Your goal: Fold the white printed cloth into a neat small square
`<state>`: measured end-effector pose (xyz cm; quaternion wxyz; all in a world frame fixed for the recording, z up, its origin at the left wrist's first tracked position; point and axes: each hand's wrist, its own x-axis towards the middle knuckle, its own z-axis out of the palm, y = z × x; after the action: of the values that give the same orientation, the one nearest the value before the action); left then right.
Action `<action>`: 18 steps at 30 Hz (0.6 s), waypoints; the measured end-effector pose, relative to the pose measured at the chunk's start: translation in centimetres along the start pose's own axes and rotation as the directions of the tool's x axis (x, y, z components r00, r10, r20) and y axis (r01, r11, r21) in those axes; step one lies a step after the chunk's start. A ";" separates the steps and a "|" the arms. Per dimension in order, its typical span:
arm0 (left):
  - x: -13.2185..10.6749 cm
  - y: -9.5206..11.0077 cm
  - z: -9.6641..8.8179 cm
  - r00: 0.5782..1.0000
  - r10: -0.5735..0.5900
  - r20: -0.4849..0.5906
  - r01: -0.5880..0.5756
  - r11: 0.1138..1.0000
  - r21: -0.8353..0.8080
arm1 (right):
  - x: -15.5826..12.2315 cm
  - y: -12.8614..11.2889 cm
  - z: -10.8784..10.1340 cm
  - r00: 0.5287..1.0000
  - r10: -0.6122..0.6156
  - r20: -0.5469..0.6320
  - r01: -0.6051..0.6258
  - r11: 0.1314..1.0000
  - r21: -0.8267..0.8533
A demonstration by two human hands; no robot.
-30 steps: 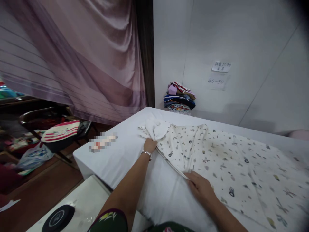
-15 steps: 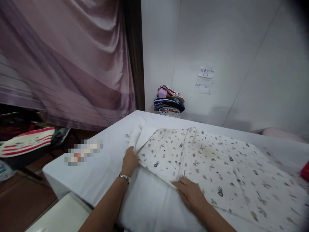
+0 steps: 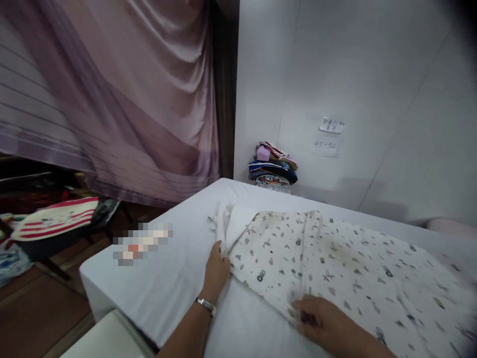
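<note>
Plainly, white-draped table (image 3: 167,271): seemingly your flat support.
Off-white printed fabric (image 3: 343,263): spread across the table.
Right hand (image 3: 318,315): blurred by the fabric's edge; I can't tell your grip.
Left hand (image 3: 217,267): you pinch fabric, seemingly steadying it.

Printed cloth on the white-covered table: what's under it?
The white-covered table shows around the printed cloth and seems to continue beneath it. The surface directly under the cloth is covered, so I can't tell whether anything else lies there.
</note>
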<state>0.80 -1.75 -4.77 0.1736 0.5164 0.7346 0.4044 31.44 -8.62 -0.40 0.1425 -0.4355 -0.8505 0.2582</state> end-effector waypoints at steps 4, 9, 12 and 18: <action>-0.5 0.3 0.7 0.999 0.043 0.032 -0.040 0.996 -0.076 | 6.7 -0.3 -2.6 0.997 0.079 -0.009 -0.074 0.966 0.247; -0.8 0.0 0.6 0.994 0.105 -0.020 -0.107 0.983 -0.152 | 18.1 -1.3 -1.3 0.954 0.293 0.066 -0.257 0.680 0.687; -1.2 -0.4 0.1 0.987 0.155 -0.046 -0.161 0.975 -0.157 | 23.0 -2.3 0.0 0.913 0.383 0.143 -0.317 0.444 0.838; -2.6 0.0 0.0 0.963 0.264 0.055 -0.251 0.953 -0.171 | 29.2 -2.0 0.1 0.866 0.495 0.076 -0.269 0.332 0.904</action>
<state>1.89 -4.03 -5.18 0.1893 0.6071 0.6184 0.4617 13.15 14.12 1.13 0.3749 -0.5056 -0.4338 0.6446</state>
